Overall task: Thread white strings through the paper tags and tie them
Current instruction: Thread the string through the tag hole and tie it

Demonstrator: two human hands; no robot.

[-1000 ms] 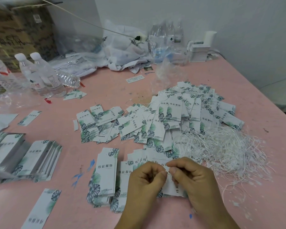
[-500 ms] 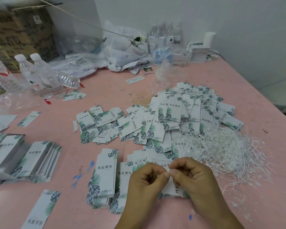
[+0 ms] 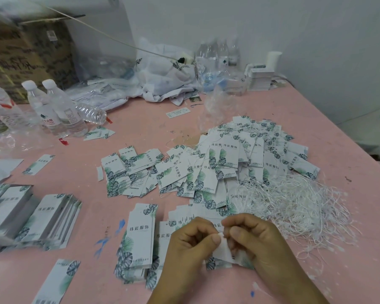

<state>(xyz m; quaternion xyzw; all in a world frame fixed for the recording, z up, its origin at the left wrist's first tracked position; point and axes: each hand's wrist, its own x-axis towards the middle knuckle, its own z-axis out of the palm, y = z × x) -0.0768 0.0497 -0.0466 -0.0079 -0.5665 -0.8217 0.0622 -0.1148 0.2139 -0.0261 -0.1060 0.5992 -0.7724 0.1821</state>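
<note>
Near the front edge of the pink table (image 3: 272, 119), I see my left hand (image 3: 184, 244) and right hand (image 3: 259, 240) meet, both pinching one paper tag (image 3: 223, 249) at its top corner. Loose white strings (image 3: 298, 200) lie heaped just right; strung tags (image 3: 239, 159) pile beyond.

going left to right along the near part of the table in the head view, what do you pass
Fanned stack of tags → upright tag stack → left hand → held tag → right hand → pile of white strings
</note>
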